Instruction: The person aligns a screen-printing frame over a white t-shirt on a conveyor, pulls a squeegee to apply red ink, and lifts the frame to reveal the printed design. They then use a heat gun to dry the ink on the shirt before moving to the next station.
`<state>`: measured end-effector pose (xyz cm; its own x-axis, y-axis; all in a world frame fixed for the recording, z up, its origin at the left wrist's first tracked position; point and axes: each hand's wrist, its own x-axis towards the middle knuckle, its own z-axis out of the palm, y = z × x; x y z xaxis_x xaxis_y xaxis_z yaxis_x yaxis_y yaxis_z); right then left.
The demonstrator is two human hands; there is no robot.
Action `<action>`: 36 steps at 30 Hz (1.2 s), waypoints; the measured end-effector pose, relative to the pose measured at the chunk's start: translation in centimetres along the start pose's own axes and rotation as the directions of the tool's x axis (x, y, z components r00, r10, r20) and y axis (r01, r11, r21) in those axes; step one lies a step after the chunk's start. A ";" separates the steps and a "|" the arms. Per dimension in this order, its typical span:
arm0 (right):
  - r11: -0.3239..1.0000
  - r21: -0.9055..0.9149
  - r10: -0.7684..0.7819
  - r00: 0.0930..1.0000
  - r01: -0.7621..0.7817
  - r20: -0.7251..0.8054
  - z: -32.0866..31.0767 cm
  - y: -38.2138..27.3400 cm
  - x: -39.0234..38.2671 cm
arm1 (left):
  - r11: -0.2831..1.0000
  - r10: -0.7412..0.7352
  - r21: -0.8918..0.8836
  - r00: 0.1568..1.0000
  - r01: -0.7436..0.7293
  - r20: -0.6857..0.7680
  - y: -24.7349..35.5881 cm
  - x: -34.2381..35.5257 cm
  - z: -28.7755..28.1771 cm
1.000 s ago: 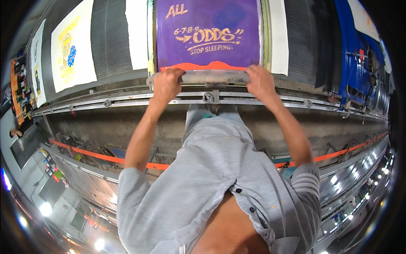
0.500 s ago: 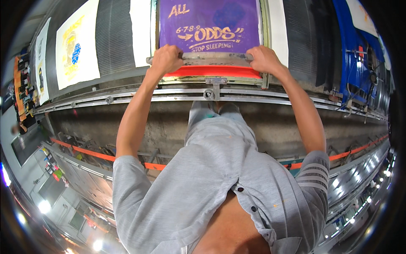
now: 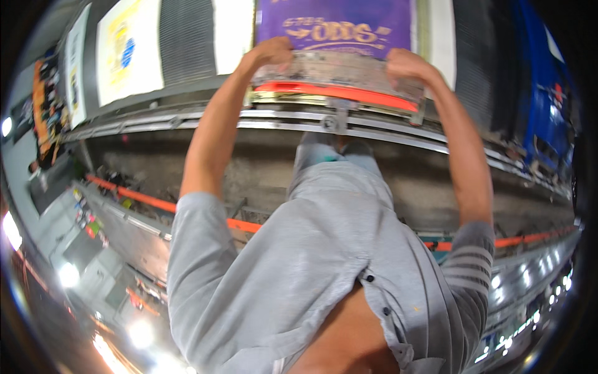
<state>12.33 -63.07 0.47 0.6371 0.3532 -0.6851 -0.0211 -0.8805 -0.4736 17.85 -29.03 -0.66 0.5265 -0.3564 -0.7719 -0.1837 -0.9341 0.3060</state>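
Observation:
A wide, ink-stained squeegee spans the near end of a purple printing screen that has pale lettering. My left hand is closed on its left end, and my right hand grips the right end, both slightly blurred. On the body side of the squeegee lies a long band of bright red ink, above the screen's pale near frame. Most of the squeegee's blade is hard to make out through blur.
Printed white sheets and dark ribbed panels line the table. A metal rail runs along its front. A blue unit stands at right. An orange strip crosses lower behind me. A person is at far left.
Both hands have moved the squeegee upward, farther from my body, leaving the red band below it. The whole view has also shifted and tilted slightly.

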 end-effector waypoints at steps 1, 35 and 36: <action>1.000 0.019 -0.014 0.998 0.013 0.054 -0.7 -0.4 -0.1 | 0.988 -0.048 -0.149 0.995 0.034 -0.091 0.0 -0.4 -0.3; 0.946 -0.271 -0.040 0.766 -0.178 -0.642 -34.3 3.5 19.5 | 0.965 0.238 0.239 0.731 -0.105 -0.639 1.2 21.1 -36.0; 0.946 -0.270 -0.039 0.763 -0.179 -0.645 -34.2 3.6 19.8 | 0.964 0.245 0.238 0.725 -0.116 -0.643 1.1 21.4 -35.9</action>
<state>51.19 -70.10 4.14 0.9840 0.1005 -0.1475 0.0738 -0.9816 -0.1762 58.70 -37.00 3.20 0.8707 -0.4753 -0.1264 -0.4352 -0.8644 0.2519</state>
